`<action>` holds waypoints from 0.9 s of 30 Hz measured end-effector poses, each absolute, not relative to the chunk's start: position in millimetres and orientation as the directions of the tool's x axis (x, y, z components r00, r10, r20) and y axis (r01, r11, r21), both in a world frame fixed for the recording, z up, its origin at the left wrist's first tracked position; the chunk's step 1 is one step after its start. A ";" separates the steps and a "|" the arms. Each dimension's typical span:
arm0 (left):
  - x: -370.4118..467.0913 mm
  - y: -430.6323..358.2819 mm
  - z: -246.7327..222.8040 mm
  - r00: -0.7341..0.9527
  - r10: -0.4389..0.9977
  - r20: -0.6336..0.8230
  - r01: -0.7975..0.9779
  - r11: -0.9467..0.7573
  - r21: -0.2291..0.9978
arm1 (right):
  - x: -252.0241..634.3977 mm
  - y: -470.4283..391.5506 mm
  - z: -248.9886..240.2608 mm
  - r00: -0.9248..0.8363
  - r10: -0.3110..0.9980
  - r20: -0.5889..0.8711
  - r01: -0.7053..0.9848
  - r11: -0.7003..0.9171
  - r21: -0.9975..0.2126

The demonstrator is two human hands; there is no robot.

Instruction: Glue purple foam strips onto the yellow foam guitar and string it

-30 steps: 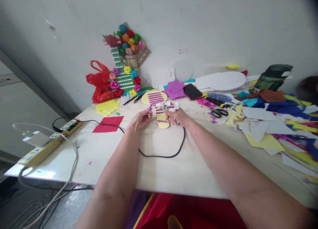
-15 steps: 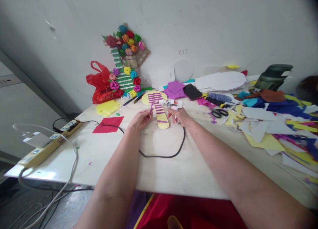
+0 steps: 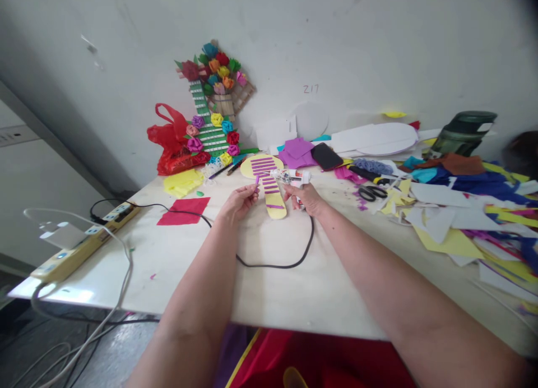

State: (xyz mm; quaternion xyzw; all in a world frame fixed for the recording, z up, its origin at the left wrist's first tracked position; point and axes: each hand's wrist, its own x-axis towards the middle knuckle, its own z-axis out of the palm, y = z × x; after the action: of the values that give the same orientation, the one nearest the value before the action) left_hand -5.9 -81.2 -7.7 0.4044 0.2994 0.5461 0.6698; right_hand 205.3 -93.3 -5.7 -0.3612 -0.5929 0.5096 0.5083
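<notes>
My left hand (image 3: 242, 202) pinches a small purple strip (image 3: 257, 180), held upright beside a yellow paper cutout. My right hand (image 3: 306, 197) is wrapped round the handle of a white glue gun (image 3: 296, 178). Its nozzle points left, over the cutout and close to the purple strip. The yellow cutout (image 3: 275, 204) lies flat between my hands, with a rounded wide far end and a narrow near end. Several purple strips run across it in rows, and one more lies near its close end. A black cord (image 3: 273, 266) loops from the glue gun across the table.
A yellow power strip (image 3: 90, 239) lies at the left edge. Red paper (image 3: 184, 211) sits under the cord. Behind stand a paper-flower decoration (image 3: 213, 135) and a red plastic bag (image 3: 168, 138). A phone (image 3: 327, 156), scissors (image 3: 372, 193), paper scraps (image 3: 445, 242) and a green bottle (image 3: 462, 133) are at right.
Both hands, the purple strip and the glue gun hold nearly the same positions. The whole view has shifted very slightly.
</notes>
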 end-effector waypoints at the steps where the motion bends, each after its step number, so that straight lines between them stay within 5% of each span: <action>1: -5.7 -81.5 -6.8 0.222 0.974 0.036 -0.509 0.084 0.857 | 205.3 -93.1 -6.0 -0.230 0.944 0.237 -0.084 0.223 -0.971; 27: -6.5 -85.7 0.0 0.300 0.953 -0.032 -0.591 0.213 0.778 | 201.4 -97.5 -0.7 -0.287 0.933 0.217 0.017 0.231 -0.973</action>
State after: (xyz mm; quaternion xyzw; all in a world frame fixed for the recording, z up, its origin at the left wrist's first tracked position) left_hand -6.5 -85.7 0.0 0.3391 0.2668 0.5279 0.7315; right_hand 201.4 -97.5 -0.7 -0.3758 -0.6324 0.4932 0.4643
